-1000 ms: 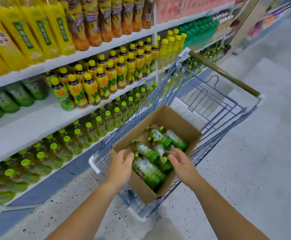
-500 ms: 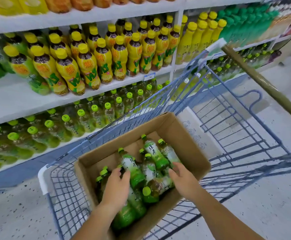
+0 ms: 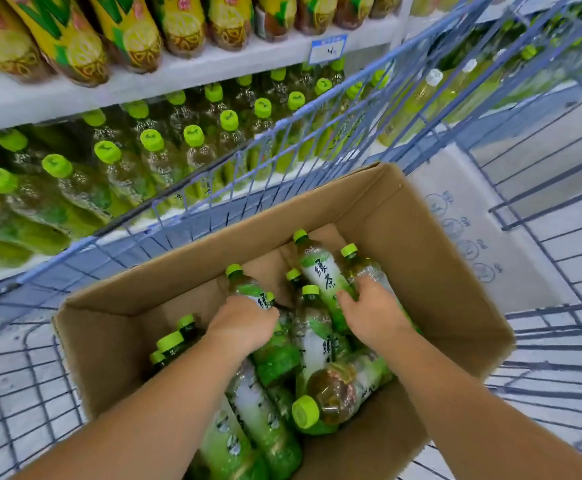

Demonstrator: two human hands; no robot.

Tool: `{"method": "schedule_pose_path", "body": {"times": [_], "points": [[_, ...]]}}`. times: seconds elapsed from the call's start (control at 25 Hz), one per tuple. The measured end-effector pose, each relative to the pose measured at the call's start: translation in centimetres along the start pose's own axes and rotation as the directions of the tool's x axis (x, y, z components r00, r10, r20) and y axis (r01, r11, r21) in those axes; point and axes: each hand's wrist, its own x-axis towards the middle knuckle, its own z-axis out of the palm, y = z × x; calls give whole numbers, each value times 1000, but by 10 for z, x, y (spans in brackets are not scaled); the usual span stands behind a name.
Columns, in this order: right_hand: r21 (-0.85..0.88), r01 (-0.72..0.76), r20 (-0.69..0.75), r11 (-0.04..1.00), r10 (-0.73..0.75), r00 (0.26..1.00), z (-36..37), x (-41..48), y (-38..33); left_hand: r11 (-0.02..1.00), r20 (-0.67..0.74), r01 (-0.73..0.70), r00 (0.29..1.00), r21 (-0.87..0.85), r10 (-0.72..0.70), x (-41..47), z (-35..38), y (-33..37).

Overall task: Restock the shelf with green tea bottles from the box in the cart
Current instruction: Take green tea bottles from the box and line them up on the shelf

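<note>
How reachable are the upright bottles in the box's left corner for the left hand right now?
Probably yes: the upright bottles stand beside the left hand, caps exposed, nothing over them. But that hand grips a lying bottle.

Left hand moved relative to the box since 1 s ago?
Yes. The left hand went from the box's near-left rim forward into the box, and now grips a bottle.
</note>
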Motion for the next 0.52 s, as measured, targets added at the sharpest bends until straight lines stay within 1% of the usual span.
{"method": "schedule_pose_path", "body": {"times": [0.08, 0.16, 0.24, 0.4, 0.52], "points": [[-118, -5, -34, 993, 1, 999, 5, 10, -5, 1000, -11, -15, 1000, 14, 15, 11, 0, 6], [-257, -13, -58, 966, -2, 998, 8, 12, -13, 999, -30, 24, 999, 45, -23, 16, 3, 10], [-339, -40, -59, 940, 21, 998, 12, 14, -20, 997, -52, 36, 998, 65, -32, 17, 5, 12], [-401, -64, -60, 914, 43, 997, 13, 21, -30, 996, -79, 70, 994, -49, -73, 20, 5, 10], [-403, -63, -2, 913, 69, 998, 9, 29, -33, 989, -67, 92, 993, -113, -100, 22, 4, 7]]}}
